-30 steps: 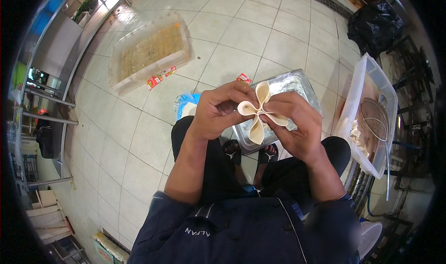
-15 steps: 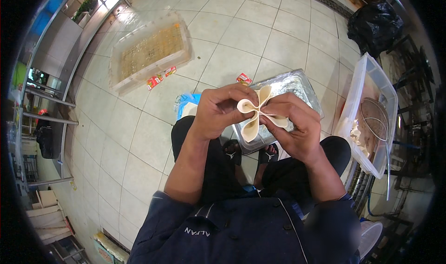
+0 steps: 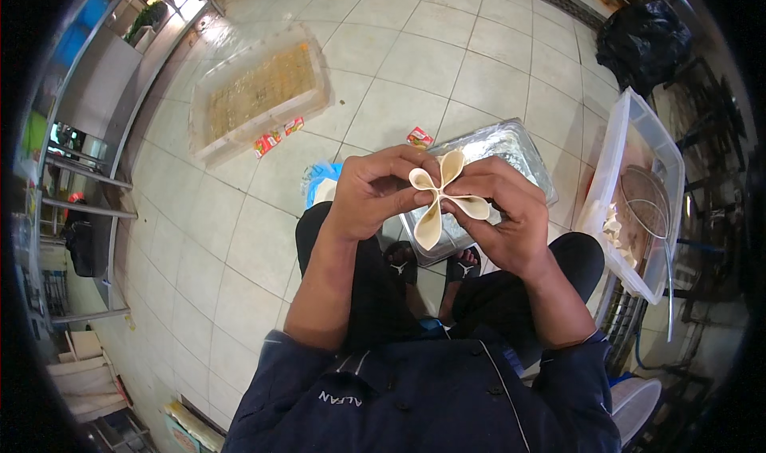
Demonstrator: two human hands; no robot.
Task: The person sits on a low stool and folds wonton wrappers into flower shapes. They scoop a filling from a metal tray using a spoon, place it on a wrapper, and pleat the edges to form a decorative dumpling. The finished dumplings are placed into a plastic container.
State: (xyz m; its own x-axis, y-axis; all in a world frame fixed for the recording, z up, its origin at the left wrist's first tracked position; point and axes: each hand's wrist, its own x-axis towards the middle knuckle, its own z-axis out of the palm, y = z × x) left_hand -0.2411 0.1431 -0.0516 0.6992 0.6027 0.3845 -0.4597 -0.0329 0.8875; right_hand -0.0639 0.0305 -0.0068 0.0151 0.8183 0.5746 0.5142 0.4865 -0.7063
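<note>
A pale, thin dough wrapper is pinched at its middle into four open loops, like a flower. Both of my hands hold it in front of my knees, over a shiny metal tray. My left hand grips the left side between thumb and fingers. From the right, my right hand presses the pinched centre with thumb and forefinger. Beside my left knee lies a blue plastic bag with something pale and flat in it, partly hidden by my hand.
On my right stands a clear plastic bin with pale folded pieces and a round wire strainer. A black bag is behind it. Far left sits a translucent tub. Small red packets lie on the tiles.
The loops of the dough wrapper look narrower and drawn tighter at the centre. My hands stay almost in the same place, still gripping it.
</note>
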